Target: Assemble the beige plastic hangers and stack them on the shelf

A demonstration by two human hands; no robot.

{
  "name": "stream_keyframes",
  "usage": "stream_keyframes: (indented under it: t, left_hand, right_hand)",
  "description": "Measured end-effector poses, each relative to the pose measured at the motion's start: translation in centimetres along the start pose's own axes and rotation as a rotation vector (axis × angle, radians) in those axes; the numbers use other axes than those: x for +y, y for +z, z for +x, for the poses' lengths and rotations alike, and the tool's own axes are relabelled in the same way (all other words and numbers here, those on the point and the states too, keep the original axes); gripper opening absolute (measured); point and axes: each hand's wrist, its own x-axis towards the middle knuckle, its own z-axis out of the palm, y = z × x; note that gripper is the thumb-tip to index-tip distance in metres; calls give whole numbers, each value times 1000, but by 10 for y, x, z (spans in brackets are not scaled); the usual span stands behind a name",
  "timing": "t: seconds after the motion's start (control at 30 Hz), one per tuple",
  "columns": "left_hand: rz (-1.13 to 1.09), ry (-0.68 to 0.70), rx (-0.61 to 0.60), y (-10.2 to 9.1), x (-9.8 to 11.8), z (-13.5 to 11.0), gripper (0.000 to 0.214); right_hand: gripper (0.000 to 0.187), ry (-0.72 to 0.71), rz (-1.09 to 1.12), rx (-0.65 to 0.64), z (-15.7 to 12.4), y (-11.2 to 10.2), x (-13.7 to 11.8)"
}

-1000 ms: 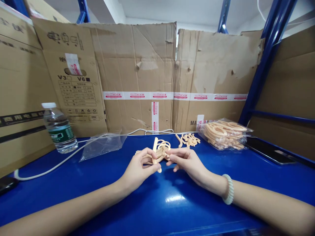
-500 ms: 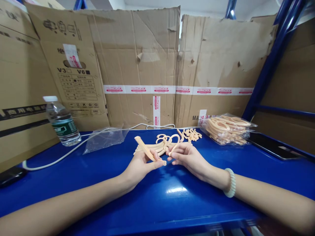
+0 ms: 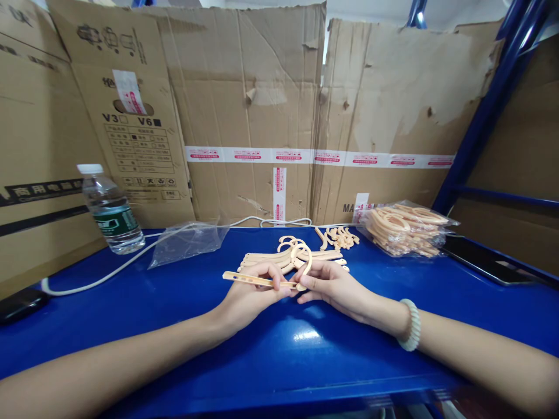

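**At the blue worktop: both hands closed on beige plastic parts**

In the head view, near the middle of the worktop (image 3: 174,331), the left hand (image 3: 247,297) has its fingers pinched around a long flat beige strip (image 3: 244,280). The strip lies almost level and juts out to the left of the hand, just above the surface. The right hand (image 3: 336,286), with a pale bead bracelet (image 3: 413,326) at the wrist, has its fingers closed on a curved beige hook (image 3: 307,260) that rises above them. The hook's lower end meets the strip's right end where the two hands touch.

Just behind the hands lies a small pile of like strips and hooks (image 3: 273,259), and farther back a cluster of loose small hooks (image 3: 339,237). To the right sits a clear bag full of beige parts (image 3: 404,228), with a dark flat device (image 3: 480,259) beside it. To the left lie an empty clear bag (image 3: 187,241), a water bottle (image 3: 111,212) standing upright, and a white cable (image 3: 100,278). Flattened cardboard boxes (image 3: 244,110) wall in the back.
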Motion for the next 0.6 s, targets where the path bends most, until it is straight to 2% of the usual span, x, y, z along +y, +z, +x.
stream_keyframes:
  t: [0.3, 0.6]
  left_hand:
    - [92, 157, -54, -2, -1, -1, 19]
    - [128, 66, -22, 0, -3, -1, 17]
  right_hand:
    - [32, -51, -45, 27, 0, 0, 1]
    - [35, -104, -129, 38, 1, 1, 3]
